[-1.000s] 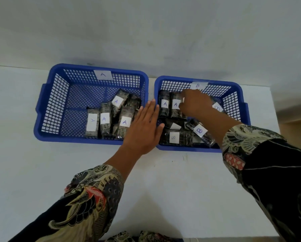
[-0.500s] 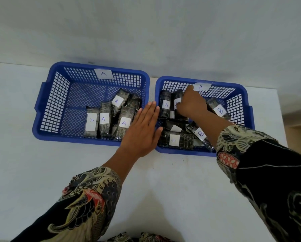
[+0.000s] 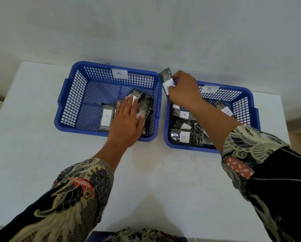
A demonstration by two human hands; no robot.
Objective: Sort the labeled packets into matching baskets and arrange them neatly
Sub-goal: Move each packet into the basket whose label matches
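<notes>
Two blue plastic mesh baskets sit side by side on the white tabletop (image 3: pixel 163 189), the left basket tagged "A" (image 3: pixel 73 95) and the right basket tagged "B" (image 3: pixel 247 105), each tag a white paper slip on the far wall. The right hand (image 3: pixel 184 89) now pinches a dark shiny packet with a white label (image 3: pixel 167 80) and holds it lifted above the far left corner of the right basket, close to the gap between the two baskets; half a second ago that hand was still down among the packets inside this basket. The letter on the held packet's label is hidden by the fingers. The left hand (image 3: pixel 127 121), fingers straight and together, lies flat on the cluster of dark packets (image 3: pixel 146 103) in the near right part of the left basket, whereas earlier it hovered over the rims between the two baskets. Just left of that hand a packet labelled "A" (image 3: pixel 106 117) lies flat. In the right basket a packet labelled "A" (image 3: pixel 184 114) remains near its left wall, with a packet labelled "B" (image 3: pixel 184 137) at the near edge and another "B" packet (image 3: pixel 226 110) toward the right, partly behind the forearm. Patterned batik sleeves (image 3: pixel 80 193) cover both arms.
</notes>
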